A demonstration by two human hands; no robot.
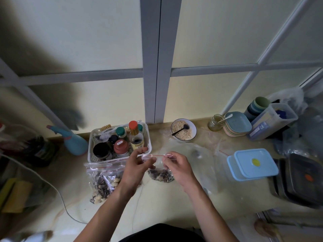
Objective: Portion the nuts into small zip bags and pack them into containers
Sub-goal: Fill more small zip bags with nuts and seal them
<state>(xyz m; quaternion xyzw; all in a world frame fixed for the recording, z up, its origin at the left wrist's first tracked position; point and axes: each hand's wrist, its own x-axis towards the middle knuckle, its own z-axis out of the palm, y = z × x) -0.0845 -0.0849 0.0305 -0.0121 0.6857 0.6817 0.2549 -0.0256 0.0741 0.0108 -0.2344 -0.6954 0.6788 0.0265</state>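
We see left hand (134,167) and right hand (177,165) above worktop (174,203) middle, fingers of both pinching red zip strip of small bag (160,173). Bag hangs between hands, nuts and seeds in bottom; seal state unclear to us. Two filled bags (103,180) lie left of hands, before white basket (118,142). Blue-lidded containers (251,165) near right edge.
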